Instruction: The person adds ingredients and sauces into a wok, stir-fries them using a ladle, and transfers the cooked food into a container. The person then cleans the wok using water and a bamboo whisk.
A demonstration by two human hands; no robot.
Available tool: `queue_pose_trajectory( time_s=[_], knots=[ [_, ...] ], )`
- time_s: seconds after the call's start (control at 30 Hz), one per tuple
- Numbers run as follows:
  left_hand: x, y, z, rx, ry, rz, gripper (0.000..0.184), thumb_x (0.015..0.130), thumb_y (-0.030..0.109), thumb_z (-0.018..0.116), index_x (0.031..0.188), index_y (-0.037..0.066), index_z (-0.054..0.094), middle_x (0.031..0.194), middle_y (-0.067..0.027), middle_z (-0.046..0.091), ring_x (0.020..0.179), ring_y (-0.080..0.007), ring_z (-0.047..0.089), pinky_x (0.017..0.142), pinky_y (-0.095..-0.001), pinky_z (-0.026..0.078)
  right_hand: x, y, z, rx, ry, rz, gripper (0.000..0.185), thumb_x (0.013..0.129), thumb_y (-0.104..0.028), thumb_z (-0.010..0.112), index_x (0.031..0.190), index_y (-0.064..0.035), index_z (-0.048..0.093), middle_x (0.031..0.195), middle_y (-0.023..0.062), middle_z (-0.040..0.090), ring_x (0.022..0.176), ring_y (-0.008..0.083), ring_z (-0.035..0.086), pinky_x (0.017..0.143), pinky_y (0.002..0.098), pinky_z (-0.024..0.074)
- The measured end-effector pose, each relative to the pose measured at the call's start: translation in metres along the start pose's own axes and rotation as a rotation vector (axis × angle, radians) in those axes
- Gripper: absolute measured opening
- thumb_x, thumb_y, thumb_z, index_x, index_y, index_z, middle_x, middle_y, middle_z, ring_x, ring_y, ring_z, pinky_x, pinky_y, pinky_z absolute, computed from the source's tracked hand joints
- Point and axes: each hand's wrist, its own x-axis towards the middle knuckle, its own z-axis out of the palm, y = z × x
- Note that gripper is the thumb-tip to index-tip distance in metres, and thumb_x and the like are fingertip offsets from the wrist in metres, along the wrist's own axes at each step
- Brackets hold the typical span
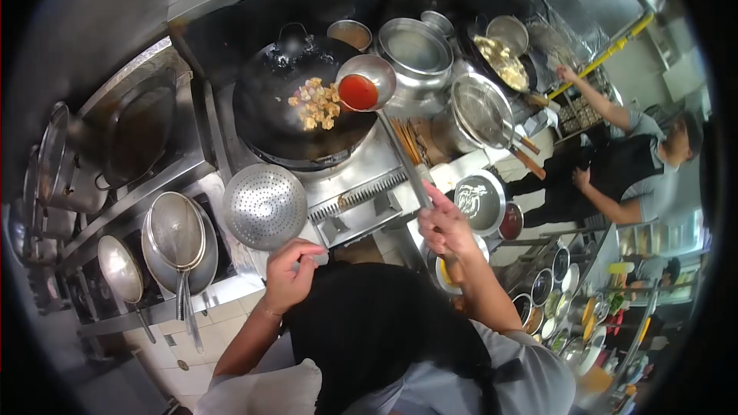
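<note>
Presently grasping ladle [384,74] over wok [257,107], upper centre, with right hand [447,224]. Cannot tell grip of left hand [290,275] near skimmer [265,207].

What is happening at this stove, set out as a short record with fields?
Right hand: gripping a long-handled ladle
Ladle contents: red liquid
Ladle position: at the wok's right-hand side, as pictured
Wok contents: browned food pieces
Left hand: curled beside a perforated strainer; whether it grips a handle is unclear
Nearby: another person in a dark apron, at picture right
</note>
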Motion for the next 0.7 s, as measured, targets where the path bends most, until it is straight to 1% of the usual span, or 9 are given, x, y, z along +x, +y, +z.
queue_pose_trajectory(
  time_s=[0.03, 0.1, 0.13, 0.3, 0.37, 0.47, 0.5, 0.57, 0.7],
  knots=[
    [0.003, -0.007, -0.009, -0.015, 0.013, 0.006, 0.022, 0.094, -0.010, 0.054, 0.103, -0.001, 0.073, 0.096, -0.0097, 0.070, 0.073, -0.0124, 0.066, 0.068, -0.0254, 0.052, 0.016, -0.003, 0.011, -0.053, 0.010, 0.006, 0.071, 0.104, -0.001, 0.055, 0.166, -0.0257, 0.031, 0.077, 0.0036, 0.052, 0.048, 0.0087, 0.043, 0.037, 0.0243, 0.0374],
    [0.006, -0.020, -0.024, 0.001, 0.041, -0.060, 0.022, 0.094, -0.010, 0.054, 0.103, -0.001, 0.073, 0.098, -0.0099, 0.070, 0.074, -0.0124, 0.066, 0.069, -0.0250, 0.052, 0.045, -0.005, 0.022, -0.161, 0.007, -0.018, 0.071, 0.104, -0.001, 0.055, 0.166, -0.0254, 0.030, 0.076, 0.0036, 0.052, 0.048, 0.0091, 0.043, 0.038, 0.0249, 0.0387],
    [0.009, -0.024, -0.028, -0.008, 0.086, -0.054, 0.019, 0.095, -0.008, 0.058, 0.102, 0.000, 0.073, 0.092, -0.0093, 0.071, 0.070, -0.0145, 0.067, 0.064, -0.0268, 0.052, 0.057, -0.006, 0.024, -0.187, -0.007, -0.023, 0.071, 0.104, 0.000, 0.054, 0.166, -0.0255, 0.030, 0.073, 0.0031, 0.052, 0.048, 0.0091, 0.044, 0.038, 0.0252, 0.0395],
    [0.013, -0.032, -0.039, -0.029, 0.162, -0.075, 0.019, 0.095, -0.009, 0.057, 0.101, 0.000, 0.073, 0.092, -0.0100, 0.070, 0.070, -0.0148, 0.066, 0.065, -0.0269, 0.052, 0.093, -0.018, 0.032, -0.266, -0.038, -0.010, 0.071, 0.104, -0.001, 0.053, 0.167, -0.0232, 0.029, 0.070, 0.0022, 0.051, 0.048, 0.0087, 0.044, 0.039, 0.0248, 0.0398],
    [0.008, -0.039, -0.035, -0.051, 0.208, -0.094, 0.019, 0.095, -0.009, 0.057, 0.100, -0.001, 0.072, 0.092, -0.0103, 0.070, 0.070, -0.0148, 0.066, 0.065, -0.0269, 0.052, 0.099, -0.023, 0.027, -0.300, -0.036, 0.008, 0.071, 0.104, -0.001, 0.054, 0.167, -0.0232, 0.029, 0.071, 0.0022, 0.052, 0.048, 0.0084, 0.044, 0.039, 0.0243, 0.0391],
    [0.005, -0.039, -0.025, -0.051, 0.277, -0.094, 0.019, 0.096, -0.009, 0.055, 0.102, -0.001, 0.071, 0.094, -0.0109, 0.070, 0.071, -0.0147, 0.066, 0.066, -0.0266, 0.053, 0.103, -0.031, 0.017, -0.309, -0.061, 0.025, 0.069, 0.103, -0.001, 0.054, 0.165, -0.0243, 0.033, 0.075, 0.0036, 0.052, 0.048, 0.0086, 0.044, 0.037, 0.0240, 0.0377],
    [0.002, -0.036, -0.020, -0.046, 0.284, -0.100, 0.019, 0.096, -0.009, 0.055, 0.102, -0.001, 0.071, 0.094, -0.0109, 0.070, 0.071, -0.0147, 0.066, 0.066, -0.0266, 0.053, 0.104, -0.033, 0.014, -0.305, -0.059, 0.024, 0.068, 0.103, -0.001, 0.054, 0.164, -0.0243, 0.035, 0.075, 0.0035, 0.052, 0.048, 0.0083, 0.044, 0.036, 0.0237, 0.0375],
    [0.001, -0.033, -0.012, -0.101, 0.273, -0.142, 0.020, 0.098, -0.009, 0.052, 0.106, -0.004, 0.070, 0.104, -0.0113, 0.067, 0.078, -0.0114, 0.064, 0.074, -0.0245, 0.053, 0.104, -0.038, 0.008, -0.285, -0.070, 0.029, 0.067, 0.103, 0.000, 0.053, 0.164, -0.0248, 0.037, 0.077, 0.0035, 0.053, 0.048, 0.0079, 0.044, 0.036, 0.0231, 0.0372],
    [0.005, -0.030, 0.006, -0.092, 0.276, -0.141, 0.020, 0.099, -0.009, 0.052, 0.106, -0.004, 0.070, 0.104, -0.0111, 0.067, 0.078, -0.0116, 0.064, 0.074, -0.0247, 0.053, 0.102, -0.051, -0.004, -0.236, -0.103, 0.073, 0.066, 0.104, -0.002, 0.055, 0.163, -0.0260, 0.039, 0.077, 0.0032, 0.052, 0.048, 0.0074, 0.043, 0.036, 0.0225, 0.0357]
  ],
)
